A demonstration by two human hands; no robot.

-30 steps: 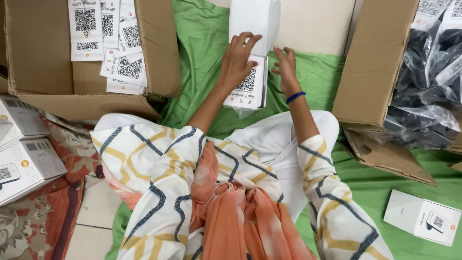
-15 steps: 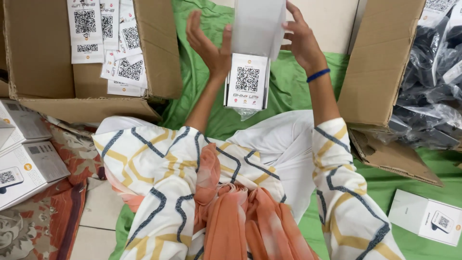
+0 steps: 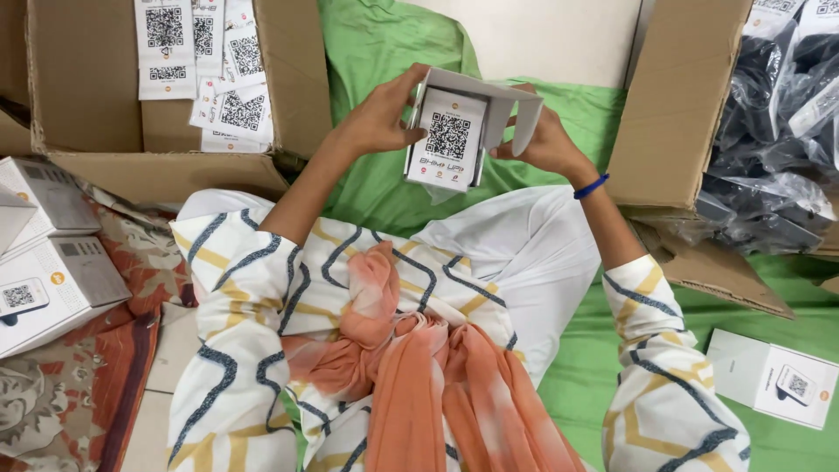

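Observation:
A small white carton (image 3: 489,109) with its lid flap open is lifted over my lap, above the green cloth (image 3: 384,52). A white card with a square code pattern (image 3: 447,140) stands in its open mouth. My left hand (image 3: 377,118) grips the carton's left side, thumb against the card. My right hand (image 3: 544,144), with a blue band at the wrist, holds the carton's right side under the raised flap.
A brown cardboard box (image 3: 96,96) with several printed code cards (image 3: 205,61) lies at the upper left. Another cardboard box (image 3: 677,114) at right holds black items in plastic bags (image 3: 778,149). White cartons sit at far left (image 3: 52,280) and lower right (image 3: 773,376).
The carton has come down from its raised position toward my lap, and its flap now stands open. Both hands shifted from its upper part to its sides.

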